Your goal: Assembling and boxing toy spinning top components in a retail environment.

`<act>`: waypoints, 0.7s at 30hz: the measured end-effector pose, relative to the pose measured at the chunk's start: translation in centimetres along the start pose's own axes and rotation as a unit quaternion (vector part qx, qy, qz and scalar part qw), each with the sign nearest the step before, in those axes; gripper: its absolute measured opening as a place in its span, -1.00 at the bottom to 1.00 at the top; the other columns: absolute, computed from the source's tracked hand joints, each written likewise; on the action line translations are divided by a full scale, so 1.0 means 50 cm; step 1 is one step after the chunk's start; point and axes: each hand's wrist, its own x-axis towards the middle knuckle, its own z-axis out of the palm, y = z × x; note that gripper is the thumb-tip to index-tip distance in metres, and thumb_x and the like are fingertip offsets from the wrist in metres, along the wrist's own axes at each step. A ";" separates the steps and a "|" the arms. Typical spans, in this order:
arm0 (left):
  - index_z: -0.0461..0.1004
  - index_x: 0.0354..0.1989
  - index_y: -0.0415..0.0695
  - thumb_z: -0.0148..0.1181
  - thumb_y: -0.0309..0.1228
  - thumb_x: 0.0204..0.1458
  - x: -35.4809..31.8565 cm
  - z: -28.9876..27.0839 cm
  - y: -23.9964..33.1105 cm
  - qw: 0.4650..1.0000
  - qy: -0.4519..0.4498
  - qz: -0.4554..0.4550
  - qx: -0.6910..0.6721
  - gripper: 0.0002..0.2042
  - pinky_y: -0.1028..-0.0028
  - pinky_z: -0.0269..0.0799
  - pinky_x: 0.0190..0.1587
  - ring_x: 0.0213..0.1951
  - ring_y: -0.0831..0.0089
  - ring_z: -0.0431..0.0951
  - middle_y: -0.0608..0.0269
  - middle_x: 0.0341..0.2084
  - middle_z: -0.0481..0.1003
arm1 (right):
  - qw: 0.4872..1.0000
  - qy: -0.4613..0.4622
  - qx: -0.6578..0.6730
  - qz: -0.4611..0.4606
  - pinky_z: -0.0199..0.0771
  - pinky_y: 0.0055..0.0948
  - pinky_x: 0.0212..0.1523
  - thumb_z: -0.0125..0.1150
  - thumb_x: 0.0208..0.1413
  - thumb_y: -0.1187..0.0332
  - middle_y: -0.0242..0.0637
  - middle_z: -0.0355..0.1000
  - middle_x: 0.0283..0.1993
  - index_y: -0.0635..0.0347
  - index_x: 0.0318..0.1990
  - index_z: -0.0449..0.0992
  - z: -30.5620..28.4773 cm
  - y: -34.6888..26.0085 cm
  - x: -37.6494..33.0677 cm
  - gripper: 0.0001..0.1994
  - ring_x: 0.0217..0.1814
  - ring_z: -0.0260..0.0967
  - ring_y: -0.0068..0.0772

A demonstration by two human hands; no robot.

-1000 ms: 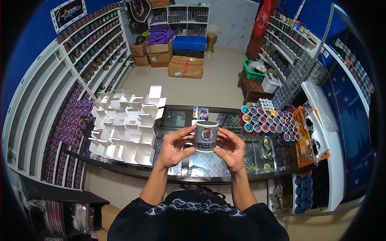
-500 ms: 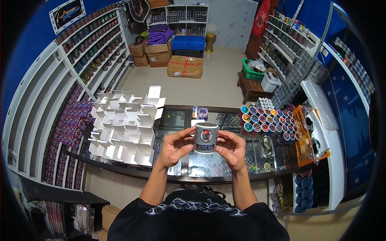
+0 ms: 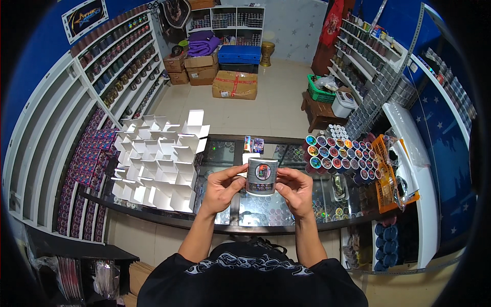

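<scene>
The grey jar (image 3: 261, 178) has dipped slightly toward the wearer and tipped since a second ago, so I now see less of its top and its dark label more squarely; to me that reads as handling, with the jar not yet set down. The left hand (image 3: 222, 190) and right hand (image 3: 297, 190) pinch it between their fingertips from either side, holding it above the glass-topped desk (image 3: 250, 212). Just beyond the grip, a small colourful packet (image 3: 254, 145) lies on the desk. Left of the grip stand open white boxes (image 3: 158, 166); to its right, rows of round containers (image 3: 340, 153) sit near an orange basket (image 3: 384, 179). Far beyond the grip, a taped cardboard box (image 3: 235, 86) rests on the floor (image 3: 279, 97).
</scene>
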 end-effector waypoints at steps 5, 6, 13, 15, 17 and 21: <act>0.51 -0.05 -0.27 0.18 -0.64 0.04 0.007 0.002 -0.014 0.998 0.037 0.032 0.034 -0.73 0.55 0.47 -0.19 -0.24 0.53 0.52 0.13 -0.13 0.50 | 1.000 0.004 -0.001 0.000 0.48 -0.42 -0.02 0.26 -0.02 0.63 -0.09 0.43 0.01 0.37 -0.04 0.49 -0.004 0.004 0.005 -0.67 -0.05 0.45 -0.35; 0.53 -0.09 -0.27 0.20 -0.64 0.02 0.011 0.001 -0.016 0.997 0.045 0.045 0.034 -0.75 0.56 0.47 -0.20 -0.26 0.54 0.52 0.13 -0.17 0.50 | 1.000 0.002 0.000 -0.007 0.47 -0.40 0.00 0.26 -0.02 0.63 -0.06 0.42 0.03 0.36 -0.07 0.52 -0.002 0.003 0.008 -0.70 -0.03 0.44 -0.33; 0.57 -0.17 -0.26 0.25 -0.61 -0.01 0.016 0.005 -0.020 0.998 0.043 0.032 0.046 -0.79 0.59 0.44 -0.19 -0.25 0.52 0.50 0.11 -0.19 0.48 | 0.993 0.055 -0.098 -0.033 0.39 -0.36 0.08 0.28 -0.03 0.62 0.03 0.41 0.09 0.30 -0.18 0.60 0.008 -0.006 0.010 -0.78 0.10 0.38 -0.26; 0.57 -0.16 -0.26 0.26 -0.60 -0.01 0.018 0.006 -0.023 0.996 0.054 0.054 0.056 -0.79 0.59 0.43 -0.19 -0.24 0.51 0.50 0.10 -0.18 0.48 | 0.992 0.058 -0.111 -0.035 0.39 -0.37 0.08 0.28 -0.04 0.61 0.03 0.42 0.07 0.31 -0.18 0.60 0.013 -0.006 0.012 -0.78 0.10 0.39 -0.26; 0.57 -0.15 -0.25 0.26 -0.59 -0.01 0.020 0.009 -0.024 0.993 0.064 0.076 0.066 -0.78 0.59 0.43 -0.19 -0.22 0.51 0.49 0.10 -0.17 0.48 | 0.990 0.061 -0.124 -0.037 0.39 -0.38 0.08 0.29 -0.04 0.61 0.04 0.43 0.06 0.31 -0.18 0.60 0.014 -0.004 0.011 -0.78 0.10 0.39 -0.27; 0.55 -0.10 -0.25 0.21 -0.64 0.01 0.028 0.018 -0.011 0.993 0.049 0.078 0.080 -0.75 0.52 0.47 -0.10 -0.07 0.39 0.50 0.02 -0.02 0.42 | 0.990 0.077 -0.119 -0.026 0.46 -0.43 -0.01 0.28 -0.04 0.62 0.05 0.42 0.06 0.32 -0.16 0.59 0.009 -0.008 0.008 -0.76 0.03 0.43 -0.31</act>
